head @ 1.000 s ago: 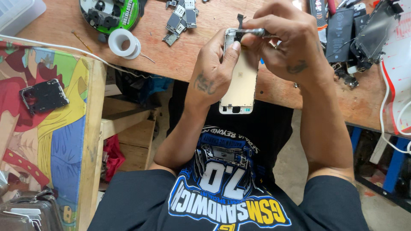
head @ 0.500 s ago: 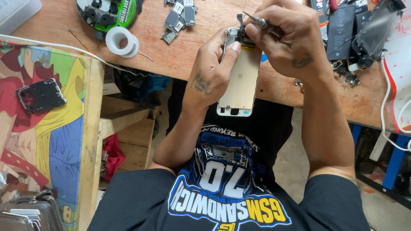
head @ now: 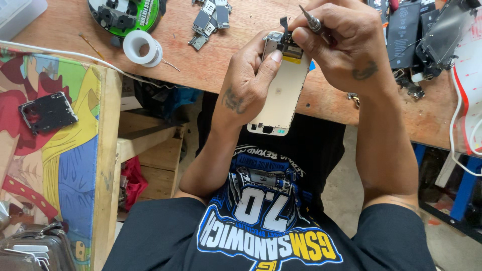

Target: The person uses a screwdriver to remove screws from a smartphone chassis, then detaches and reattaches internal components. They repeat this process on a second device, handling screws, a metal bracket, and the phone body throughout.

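One phone screen panel (head: 283, 88) sat upright-ish in my left hand (head: 249, 80), back side facing me, held over the near edge of the wooden bench (head: 211, 60); pale gold shield plate on the back, small black flex tab sticking up at the top end; home-button cutout at the bottom end, pointing toward my chest. Left fingers were wrapped around the panel's left edge, thumb pressed flat across the top corner; a closed grip on the panel, not loose. Right hand (head: 346, 47) was curled shut around a small precision screwdriver (head: 311, 21), tip angled down at the top bracket of the panel; index fingertip rested just beside the bracket.

Handling judgement: light, thin, stiff but brittle; glass on the far side would crack under twist; flex tab tears easily. Best held by the long edges near the frame, never by the flex or the middle of the plate; metal edges looked smooth, so probably slippery.

Further out on the bench: roll of white tape (head: 142, 47) to the left; round green parts tray (head: 125, 12) behind it; cluster of small metal shields (head: 211, 19) near the top; black batteries and parts (head: 416, 35) to the right; white cable (head: 459, 120) at far right. Black frame piece (head: 47, 113) lay on the painted side board (head: 65, 160), well apart.
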